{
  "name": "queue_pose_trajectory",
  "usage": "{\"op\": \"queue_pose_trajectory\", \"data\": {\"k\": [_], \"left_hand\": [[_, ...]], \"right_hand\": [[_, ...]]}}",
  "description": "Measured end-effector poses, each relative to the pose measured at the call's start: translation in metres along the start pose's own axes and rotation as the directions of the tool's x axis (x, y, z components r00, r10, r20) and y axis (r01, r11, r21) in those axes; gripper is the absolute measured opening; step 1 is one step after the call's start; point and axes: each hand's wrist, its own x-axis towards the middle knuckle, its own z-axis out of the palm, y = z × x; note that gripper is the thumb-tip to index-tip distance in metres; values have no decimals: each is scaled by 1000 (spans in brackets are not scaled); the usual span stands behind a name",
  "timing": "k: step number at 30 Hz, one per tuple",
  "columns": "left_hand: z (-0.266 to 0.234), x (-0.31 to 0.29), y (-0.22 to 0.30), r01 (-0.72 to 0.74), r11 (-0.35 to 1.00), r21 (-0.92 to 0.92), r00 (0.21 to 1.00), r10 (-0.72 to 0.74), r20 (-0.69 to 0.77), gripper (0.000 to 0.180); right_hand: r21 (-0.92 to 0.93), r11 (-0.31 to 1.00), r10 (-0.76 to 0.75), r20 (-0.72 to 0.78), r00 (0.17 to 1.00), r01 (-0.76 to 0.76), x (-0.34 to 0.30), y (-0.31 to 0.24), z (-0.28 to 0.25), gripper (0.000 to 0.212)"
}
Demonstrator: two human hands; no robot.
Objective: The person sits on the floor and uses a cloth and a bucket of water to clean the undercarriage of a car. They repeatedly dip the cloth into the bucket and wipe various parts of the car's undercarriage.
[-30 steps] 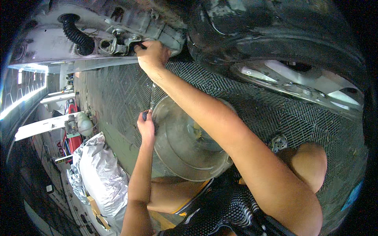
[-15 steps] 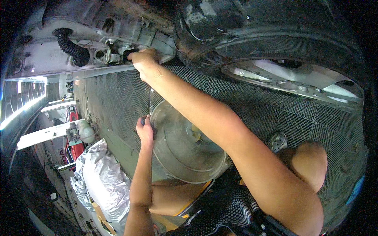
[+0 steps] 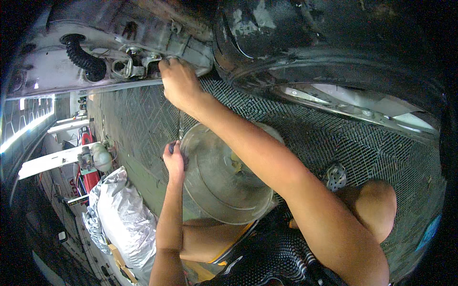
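Well left of the left hand and slightly lower, a few small reddish block letters stand sideways on a pale surface beside a red object

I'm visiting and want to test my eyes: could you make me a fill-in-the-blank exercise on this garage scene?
The dark-handled tool is in the person's ____ hand.
In the picture, the right hand appears ____ up than the left hand.
The corrugated hose on the car body is coloured ____.
Missing words: left; higher; black.
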Motion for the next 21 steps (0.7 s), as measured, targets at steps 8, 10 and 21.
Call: {"op": "queue_pose_trajectory", "data": {"k": [8, 10, 21], "left_hand": [[-3, 5, -11, -12, 1000, -19, 1000, 11, -14, 23], [-4, 5, -12, 26, 999, -21, 1000, -26, -3, 23], [0, 7, -16, -75, 996, -45, 997, 75, -8, 23]], "right_hand": [[269, 928, -276, 30, 961, 258, 14, 28, -14, 18], [271, 900, -343, -43, 938, 342, 17, 31, -11, 20], [57, 817, -576, 52, 816, 574, 31, 45, -1, 21]]}}
